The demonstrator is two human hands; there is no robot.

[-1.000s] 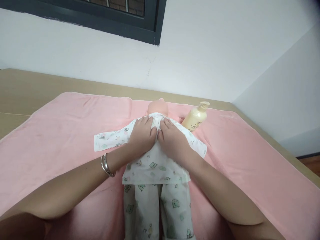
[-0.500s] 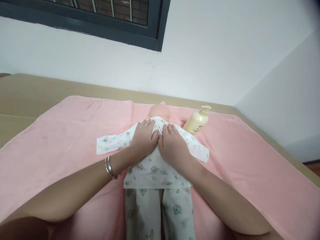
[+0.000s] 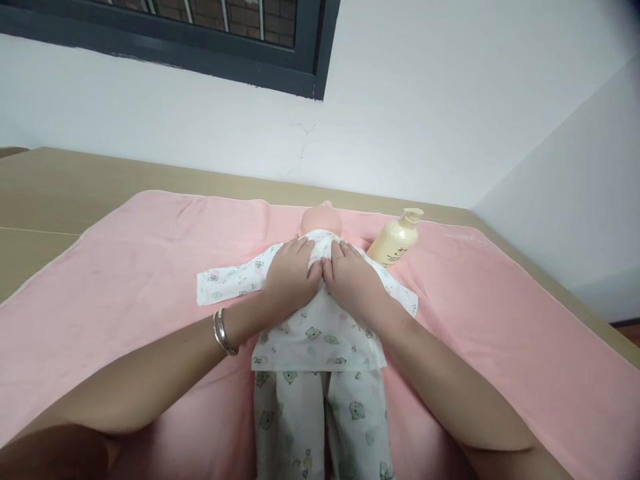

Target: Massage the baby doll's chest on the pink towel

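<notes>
A baby doll (image 3: 321,221) lies stretched out on a pink blanket (image 3: 165,240), its head toward the wall. It wears a white top (image 3: 315,343) printed with small animals, and matching trousers (image 3: 300,413). Flat on the left half of the upper torso rests my left hand (image 3: 293,272), fingers pointing toward the doll's head. My right hand (image 3: 354,277) lies the same way on the right half, its thumb beside the left thumb. Neither hand grips anything. Both sleeves of the top spread outward; the doll's hands and feet are not visible.
A pale yellow pump bottle (image 3: 395,241) leans at an angle to the right of the doll's head. Under the blanket is a wooden table (image 3: 85,173), bordered by a white wall (image 3: 400,120). A dark window frame (image 3: 280,73) sits above.
Both hands have shifted slightly over the top while staying on the torso. The crossed fold of cloth between the fingers near the neck looks flatter. The view has moved a little.
</notes>
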